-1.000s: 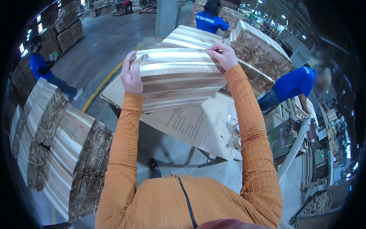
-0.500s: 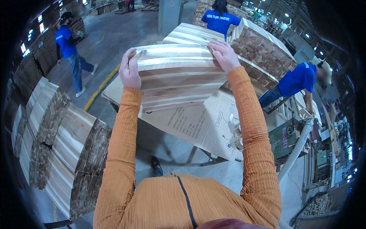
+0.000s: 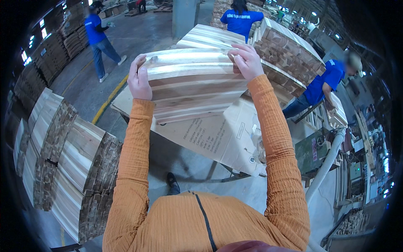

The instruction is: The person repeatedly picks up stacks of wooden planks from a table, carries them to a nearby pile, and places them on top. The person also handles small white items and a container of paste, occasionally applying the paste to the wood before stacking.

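My left hand [image 3: 140, 78] is closed around the left end of a wooden panel [image 3: 191, 63] with light and dark stripes, its thumb on the near side. My right hand [image 3: 247, 61] grips the far right corner of the same panel, fingers bent over its edge. Below the panel's front edge shows more striped wood [image 3: 197, 94]; whether it is a second panel I cannot tell. The wood is above a table covered with printed cardboard [image 3: 210, 138]. Just beyond lies another pale striped panel [image 3: 205, 35].
Stacked wooden panels [image 3: 77, 168] stand at my left. Further stacks [image 3: 289, 48] rise at the far right. Blue-shirted co-workers are at the far left [image 3: 96, 33], behind the table [image 3: 241, 21] and at the right [image 3: 321, 86]. A pale hose [image 3: 325, 168] runs beside a green machine [image 3: 312, 151].
My hands and the panel have shifted slightly left, and my right fingers are more bent. The left co-worker has walked rightward and away; the right co-worker's arm and head have moved.
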`<control>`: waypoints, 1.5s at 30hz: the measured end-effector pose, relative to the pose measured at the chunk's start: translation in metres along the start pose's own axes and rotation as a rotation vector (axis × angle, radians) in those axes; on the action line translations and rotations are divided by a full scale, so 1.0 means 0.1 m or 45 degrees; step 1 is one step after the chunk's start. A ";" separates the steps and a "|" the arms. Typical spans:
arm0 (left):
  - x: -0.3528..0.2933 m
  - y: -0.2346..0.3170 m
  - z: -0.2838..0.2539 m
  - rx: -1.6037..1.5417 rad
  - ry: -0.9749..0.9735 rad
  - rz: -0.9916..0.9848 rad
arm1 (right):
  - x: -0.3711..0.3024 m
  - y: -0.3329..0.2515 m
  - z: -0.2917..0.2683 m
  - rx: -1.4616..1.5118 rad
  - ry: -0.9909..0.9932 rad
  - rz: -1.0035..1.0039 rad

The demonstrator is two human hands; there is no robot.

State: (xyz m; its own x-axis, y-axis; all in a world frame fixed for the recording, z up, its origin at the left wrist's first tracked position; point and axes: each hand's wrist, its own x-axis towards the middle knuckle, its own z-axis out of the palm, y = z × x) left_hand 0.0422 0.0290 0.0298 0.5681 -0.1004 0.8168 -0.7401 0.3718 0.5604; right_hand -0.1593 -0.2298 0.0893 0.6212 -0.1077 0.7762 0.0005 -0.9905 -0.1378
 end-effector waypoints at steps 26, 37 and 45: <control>-0.06 0.06 -0.02 0.032 -0.001 -0.028 | -0.13 -0.02 -0.02 -0.452 -0.308 0.111; -0.10 0.06 -0.07 -0.014 -0.061 -0.106 | -0.24 0.00 -0.07 -0.411 -0.101 0.004; -0.09 0.13 -0.03 -0.170 -0.103 -0.210 | -0.20 -0.04 -0.08 -0.297 -0.046 -0.023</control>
State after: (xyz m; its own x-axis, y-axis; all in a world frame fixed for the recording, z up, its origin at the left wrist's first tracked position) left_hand 0.0282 0.0372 0.0295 0.6428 -0.2421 0.7267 -0.5821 0.4623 0.6689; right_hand -0.1774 -0.2239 0.0794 0.6501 -0.0907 0.7544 -0.1667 -0.9857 0.0251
